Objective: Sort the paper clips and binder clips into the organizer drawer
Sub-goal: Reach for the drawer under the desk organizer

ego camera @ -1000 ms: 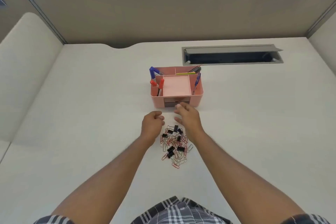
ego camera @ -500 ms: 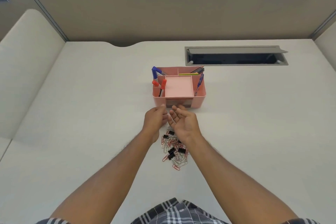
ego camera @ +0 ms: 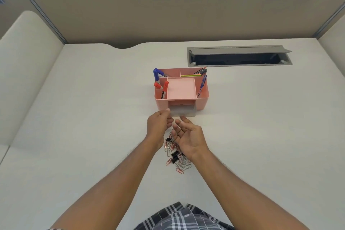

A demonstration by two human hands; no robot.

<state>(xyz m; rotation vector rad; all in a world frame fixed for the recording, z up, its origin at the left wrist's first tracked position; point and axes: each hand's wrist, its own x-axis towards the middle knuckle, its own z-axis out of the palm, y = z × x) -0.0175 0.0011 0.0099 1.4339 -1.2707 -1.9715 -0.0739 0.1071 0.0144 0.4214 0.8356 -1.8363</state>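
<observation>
Since the drawer [ego camera: 182, 111] sits just beyond our left hand [ego camera: 160, 123], pinching its corner, our spread right hand [ego camera: 188, 137] hovers over the clips [ego camera: 176, 157].

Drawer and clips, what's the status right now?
Left hand at clear drawer, drawer part out. Right hand open, palm up, empty. Clips piled on desk. Nothing blocking.

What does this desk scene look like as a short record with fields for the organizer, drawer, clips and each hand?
organizer: pink desk organizer, markers and pens standing in its side slots
drawer: clear drawer pulled partly out at the front
clips: mixed pile of clips on the desk, none seen in the drawer
left hand: left hand at the drawer's left corner
right hand: right hand open, palm up, over the pile
</observation>
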